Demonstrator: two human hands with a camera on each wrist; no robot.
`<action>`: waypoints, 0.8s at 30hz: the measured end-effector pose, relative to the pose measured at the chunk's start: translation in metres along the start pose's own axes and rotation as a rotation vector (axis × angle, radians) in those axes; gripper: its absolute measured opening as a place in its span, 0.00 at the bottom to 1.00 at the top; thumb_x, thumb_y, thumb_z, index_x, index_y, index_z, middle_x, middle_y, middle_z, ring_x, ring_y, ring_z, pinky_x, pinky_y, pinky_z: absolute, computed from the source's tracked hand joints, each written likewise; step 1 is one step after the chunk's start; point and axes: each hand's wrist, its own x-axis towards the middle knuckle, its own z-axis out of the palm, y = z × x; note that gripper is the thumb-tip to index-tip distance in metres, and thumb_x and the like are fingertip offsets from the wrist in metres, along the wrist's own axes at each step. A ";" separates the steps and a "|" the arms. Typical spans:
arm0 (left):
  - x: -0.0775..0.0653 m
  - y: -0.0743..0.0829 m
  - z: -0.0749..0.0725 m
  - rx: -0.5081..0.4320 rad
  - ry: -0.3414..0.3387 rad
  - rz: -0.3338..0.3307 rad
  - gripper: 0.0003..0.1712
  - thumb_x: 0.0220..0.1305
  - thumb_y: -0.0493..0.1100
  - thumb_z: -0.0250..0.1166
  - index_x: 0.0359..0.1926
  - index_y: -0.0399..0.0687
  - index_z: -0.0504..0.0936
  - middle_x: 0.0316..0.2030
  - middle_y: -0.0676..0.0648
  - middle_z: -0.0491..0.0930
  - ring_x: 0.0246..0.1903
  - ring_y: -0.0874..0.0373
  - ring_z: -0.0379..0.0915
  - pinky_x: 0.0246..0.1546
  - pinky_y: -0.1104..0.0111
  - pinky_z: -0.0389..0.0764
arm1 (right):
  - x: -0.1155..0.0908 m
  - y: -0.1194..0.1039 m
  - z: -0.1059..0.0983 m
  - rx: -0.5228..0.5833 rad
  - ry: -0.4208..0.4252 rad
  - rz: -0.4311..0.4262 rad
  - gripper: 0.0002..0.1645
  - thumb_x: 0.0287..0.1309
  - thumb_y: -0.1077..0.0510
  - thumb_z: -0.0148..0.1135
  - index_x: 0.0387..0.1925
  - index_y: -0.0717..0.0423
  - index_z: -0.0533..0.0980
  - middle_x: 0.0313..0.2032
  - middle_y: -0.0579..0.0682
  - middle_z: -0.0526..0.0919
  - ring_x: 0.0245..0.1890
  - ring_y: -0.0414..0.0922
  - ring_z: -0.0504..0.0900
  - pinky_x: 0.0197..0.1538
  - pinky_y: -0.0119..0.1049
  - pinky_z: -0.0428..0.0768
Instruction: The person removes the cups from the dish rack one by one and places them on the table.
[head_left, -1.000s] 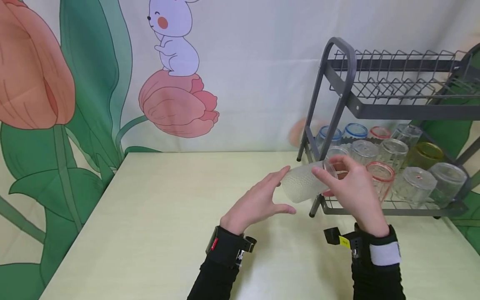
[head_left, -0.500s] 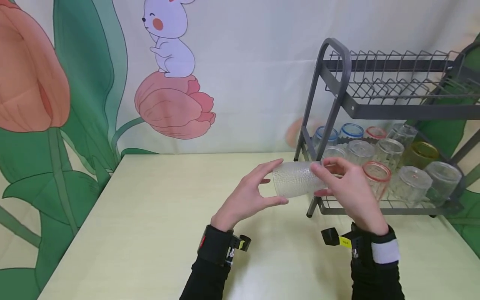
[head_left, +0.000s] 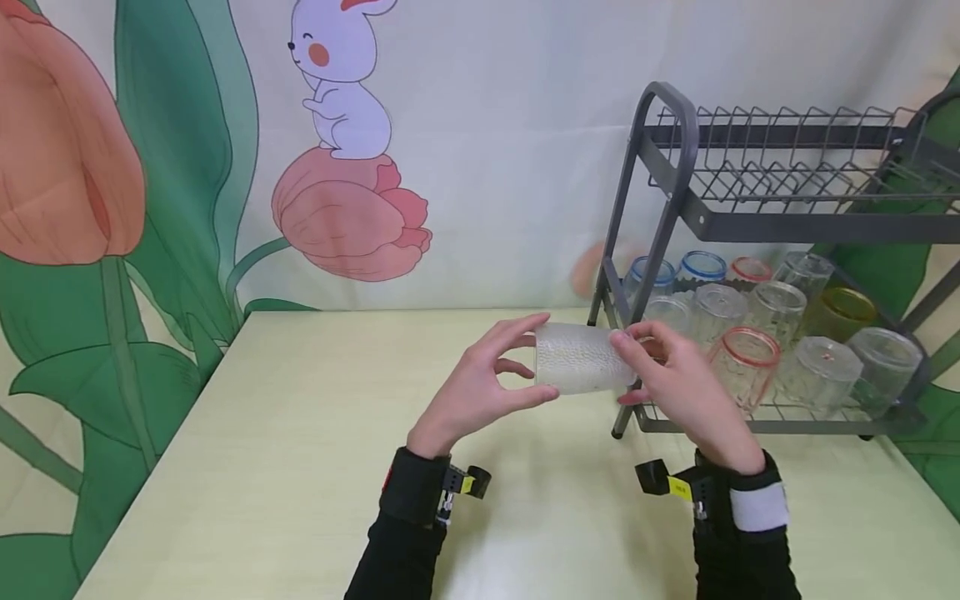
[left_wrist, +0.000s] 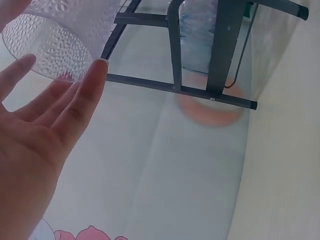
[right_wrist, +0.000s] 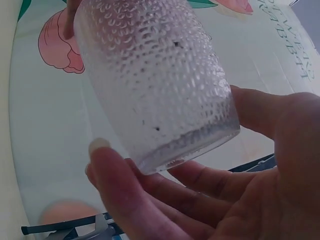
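Table (head_left: 300, 467): pale top, spreading beneath the arms.

Left hand (head_left: 480, 387), 1: spanning the mouth end of the glass, thumb and fingertips pinching at the rim; 1.0 s ago the thumb was standing just below the glass.

Clear glass (head_left: 577, 358), 1, textured: hanging above the table between the hands, lying on its side with its mouth facing left. Since 1.0 s ago it is levelling out and shifting left, away from the rack; for the work in hand, this is apparently giving it 2-handed support.

Right hand (head_left: 678, 392), 1: grasping the base end, thumb on the near side, other fingers curling beyond.

Rack (head_left: 817, 225), grey, 2 tiers: standing at far right, its lower tier bearing glasses, including 2 blue-rimmed, 2 red-rimmed and 1 yellow glass (head_left: 840, 315).
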 end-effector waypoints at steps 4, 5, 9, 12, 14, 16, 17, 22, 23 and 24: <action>-0.002 -0.007 -0.006 0.006 0.017 0.007 0.45 0.53 0.38 0.76 0.70 0.55 0.67 0.61 0.52 0.69 0.58 0.55 0.68 0.49 0.59 0.79 | 0.000 -0.002 0.000 -0.072 0.009 -0.022 0.41 0.66 0.33 0.52 0.64 0.61 0.64 0.58 0.66 0.72 0.51 0.60 0.77 0.40 0.45 0.84; -0.002 -0.009 -0.008 0.015 0.020 0.012 0.44 0.53 0.39 0.76 0.70 0.57 0.67 0.61 0.53 0.69 0.58 0.56 0.68 0.50 0.61 0.79 | 0.000 -0.002 0.000 -0.098 0.021 -0.033 0.41 0.66 0.33 0.51 0.65 0.60 0.63 0.59 0.65 0.71 0.52 0.60 0.77 0.41 0.46 0.84; -0.007 -0.018 -0.020 0.072 0.046 0.006 0.44 0.54 0.43 0.76 0.70 0.63 0.67 0.60 0.57 0.68 0.58 0.55 0.66 0.50 0.64 0.79 | -0.004 0.001 -0.006 -0.202 0.069 -0.063 0.40 0.68 0.32 0.48 0.68 0.56 0.63 0.62 0.62 0.71 0.54 0.59 0.77 0.43 0.49 0.83; -0.009 -0.020 -0.032 0.119 0.063 -0.009 0.43 0.54 0.44 0.76 0.69 0.61 0.68 0.60 0.58 0.67 0.59 0.55 0.65 0.50 0.64 0.79 | -0.008 0.001 -0.014 -0.290 0.107 -0.079 0.41 0.68 0.32 0.46 0.68 0.56 0.65 0.62 0.62 0.71 0.56 0.61 0.75 0.47 0.55 0.80; -0.010 -0.020 -0.040 0.147 0.068 -0.023 0.42 0.54 0.45 0.75 0.69 0.61 0.68 0.61 0.58 0.67 0.59 0.55 0.65 0.50 0.63 0.78 | -0.012 0.001 -0.021 -0.339 0.139 -0.082 0.40 0.69 0.32 0.45 0.68 0.57 0.65 0.63 0.62 0.71 0.57 0.64 0.73 0.48 0.60 0.77; -0.012 -0.019 -0.048 0.173 0.077 -0.033 0.42 0.55 0.44 0.75 0.69 0.62 0.68 0.61 0.58 0.66 0.59 0.55 0.64 0.51 0.63 0.78 | -0.015 0.000 -0.028 -0.379 0.178 -0.083 0.39 0.70 0.34 0.46 0.67 0.58 0.66 0.62 0.64 0.71 0.57 0.66 0.72 0.48 0.63 0.75; -0.012 -0.019 -0.052 0.187 0.085 -0.038 0.42 0.55 0.44 0.75 0.69 0.63 0.68 0.61 0.58 0.66 0.59 0.56 0.64 0.51 0.62 0.78 | -0.017 0.001 -0.032 -0.397 0.197 -0.080 0.39 0.70 0.34 0.46 0.67 0.58 0.65 0.62 0.64 0.71 0.57 0.67 0.72 0.48 0.65 0.74; -0.018 -0.023 -0.071 0.259 0.121 -0.073 0.42 0.55 0.44 0.74 0.69 0.66 0.67 0.63 0.57 0.65 0.60 0.57 0.63 0.51 0.63 0.77 | -0.025 0.005 -0.047 -0.399 0.262 -0.037 0.42 0.68 0.33 0.47 0.70 0.58 0.61 0.62 0.67 0.71 0.58 0.68 0.70 0.47 0.66 0.73; -0.018 -0.024 -0.075 0.275 0.122 -0.076 0.42 0.55 0.44 0.74 0.69 0.66 0.67 0.63 0.56 0.65 0.60 0.57 0.63 0.51 0.63 0.77 | -0.026 0.005 -0.050 -0.399 0.272 -0.026 0.43 0.68 0.33 0.47 0.71 0.57 0.60 0.62 0.67 0.70 0.59 0.68 0.70 0.48 0.66 0.73; -0.019 -0.025 -0.078 0.292 0.121 -0.078 0.42 0.55 0.44 0.74 0.69 0.66 0.67 0.63 0.56 0.65 0.60 0.56 0.63 0.51 0.63 0.77 | -0.027 0.006 -0.054 -0.395 0.277 -0.018 0.44 0.67 0.32 0.48 0.72 0.57 0.59 0.62 0.67 0.70 0.59 0.68 0.69 0.48 0.66 0.72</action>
